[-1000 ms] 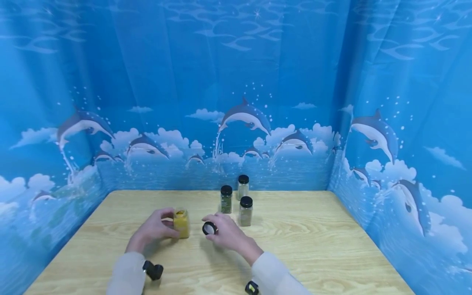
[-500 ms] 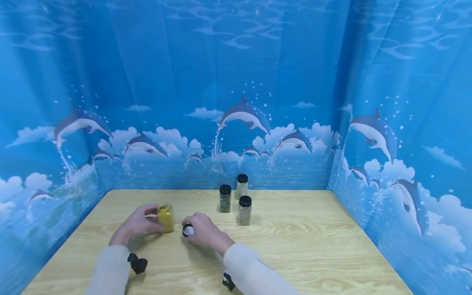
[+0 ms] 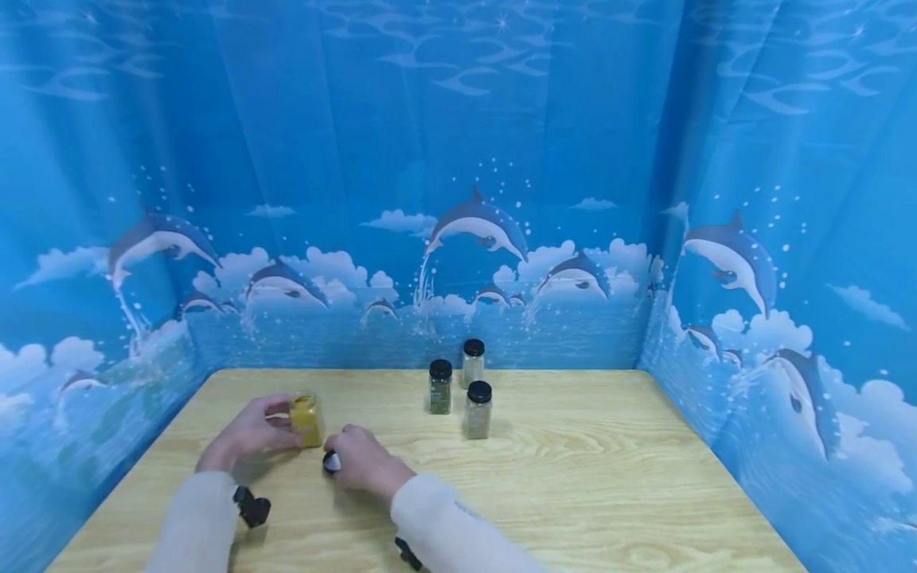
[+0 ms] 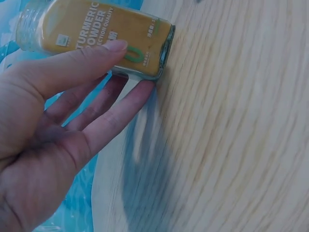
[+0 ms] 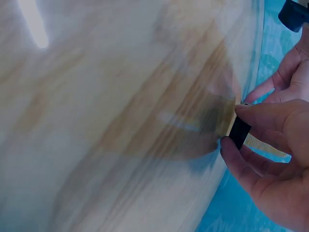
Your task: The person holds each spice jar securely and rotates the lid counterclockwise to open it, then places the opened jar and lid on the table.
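Turmeric jar (image 3: 306, 419), uncapped and full of yellow powder, stands on the wooden surface (image 3: 573, 493) near its left edge, gripped by the left hand (image 3: 247, 434), thumb across the label and fingers (image 4: 120, 108) behind. Just right of it, the right hand (image 3: 361, 465) pinches a black cap (image 3: 331, 461) between thumb and fingers, low over the surface. 3 capped spice jars (image 3: 478, 410) cluster toward the middle of the far edge, well apart.
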The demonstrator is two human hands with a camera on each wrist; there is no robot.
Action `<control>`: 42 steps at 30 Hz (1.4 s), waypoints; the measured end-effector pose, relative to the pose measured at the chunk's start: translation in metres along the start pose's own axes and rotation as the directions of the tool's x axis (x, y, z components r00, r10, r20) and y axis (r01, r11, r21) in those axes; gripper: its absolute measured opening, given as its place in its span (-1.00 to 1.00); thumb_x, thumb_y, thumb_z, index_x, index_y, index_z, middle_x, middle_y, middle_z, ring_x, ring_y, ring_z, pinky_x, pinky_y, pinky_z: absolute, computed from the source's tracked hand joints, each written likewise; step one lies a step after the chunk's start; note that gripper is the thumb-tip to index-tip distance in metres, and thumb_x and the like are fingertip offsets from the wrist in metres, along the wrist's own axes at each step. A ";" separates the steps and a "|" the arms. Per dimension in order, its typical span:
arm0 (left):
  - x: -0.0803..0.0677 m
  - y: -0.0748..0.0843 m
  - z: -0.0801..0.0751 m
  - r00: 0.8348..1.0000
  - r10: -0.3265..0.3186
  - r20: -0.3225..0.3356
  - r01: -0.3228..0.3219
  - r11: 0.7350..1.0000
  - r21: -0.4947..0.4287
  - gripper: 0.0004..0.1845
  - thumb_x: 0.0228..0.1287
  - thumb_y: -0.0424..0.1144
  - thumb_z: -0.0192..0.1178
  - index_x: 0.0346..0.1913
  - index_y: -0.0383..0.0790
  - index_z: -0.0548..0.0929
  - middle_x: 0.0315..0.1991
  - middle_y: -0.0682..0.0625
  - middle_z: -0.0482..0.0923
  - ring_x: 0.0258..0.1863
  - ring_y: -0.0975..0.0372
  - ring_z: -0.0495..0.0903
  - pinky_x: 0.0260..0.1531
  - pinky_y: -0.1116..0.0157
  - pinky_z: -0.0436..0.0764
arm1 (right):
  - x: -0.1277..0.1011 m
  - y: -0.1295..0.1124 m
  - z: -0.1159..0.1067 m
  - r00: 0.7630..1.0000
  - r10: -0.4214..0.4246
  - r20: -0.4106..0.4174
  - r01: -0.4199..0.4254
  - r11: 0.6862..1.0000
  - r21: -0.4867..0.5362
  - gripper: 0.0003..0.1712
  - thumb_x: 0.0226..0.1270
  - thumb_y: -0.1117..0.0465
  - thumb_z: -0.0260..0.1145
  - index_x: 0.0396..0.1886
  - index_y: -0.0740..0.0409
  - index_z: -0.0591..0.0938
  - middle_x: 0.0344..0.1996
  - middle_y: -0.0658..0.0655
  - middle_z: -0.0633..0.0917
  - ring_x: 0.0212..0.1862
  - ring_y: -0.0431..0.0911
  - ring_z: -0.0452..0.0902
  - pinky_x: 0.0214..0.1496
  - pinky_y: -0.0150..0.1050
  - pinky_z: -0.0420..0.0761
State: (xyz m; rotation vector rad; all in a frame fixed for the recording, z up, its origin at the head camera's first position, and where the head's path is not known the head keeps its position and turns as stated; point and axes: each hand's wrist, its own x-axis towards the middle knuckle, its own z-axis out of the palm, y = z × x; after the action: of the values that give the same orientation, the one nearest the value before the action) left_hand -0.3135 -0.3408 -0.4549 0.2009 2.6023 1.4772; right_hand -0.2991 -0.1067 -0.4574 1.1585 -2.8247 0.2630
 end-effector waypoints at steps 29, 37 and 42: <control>0.005 0.003 -0.010 0.999 -0.050 -0.012 0.051 0.996 0.071 -0.10 0.09 -0.47 0.48 0.45 -0.60 0.23 0.33 -0.54 0.40 0.29 -0.33 0.50 0.17 -0.02 0.73 | 0.009 -0.033 0.015 0.992 0.127 -0.009 -0.127 0.992 0.000 -0.78 0.11 0.15 0.59 -0.25 0.02 0.76 -0.32 -0.07 0.64 -0.39 -0.31 0.46 -0.42 -0.56 0.48; 0.005 0.005 -0.008 0.998 -0.056 -0.025 0.058 0.996 0.069 -0.13 0.07 -0.49 0.48 0.43 -0.59 0.28 0.30 -0.53 0.44 0.27 -0.31 0.53 0.14 0.00 0.75 | 0.005 -0.035 0.018 0.991 0.115 -0.066 -0.115 0.993 -0.004 -0.81 0.08 0.21 0.58 -0.29 0.04 0.75 -0.36 -0.08 0.64 -0.39 -0.31 0.46 -0.41 -0.56 0.50; 0.007 0.006 -0.005 0.998 -0.067 -0.021 0.068 0.996 0.049 -0.12 0.05 -0.50 0.48 0.43 -0.59 0.27 0.32 -0.53 0.43 0.28 -0.31 0.52 0.12 0.02 0.76 | 0.005 -0.033 0.018 0.991 0.107 -0.076 -0.108 0.994 -0.009 -0.82 0.09 0.17 0.59 -0.32 0.03 0.75 -0.38 -0.09 0.64 -0.40 -0.32 0.45 -0.41 -0.56 0.49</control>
State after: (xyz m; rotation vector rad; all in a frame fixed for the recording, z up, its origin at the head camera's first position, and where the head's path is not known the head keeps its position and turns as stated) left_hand -0.3214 -0.3407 -0.4471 0.1032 2.6354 1.4007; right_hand -0.2796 -0.1362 -0.4701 0.9744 -2.8218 0.2890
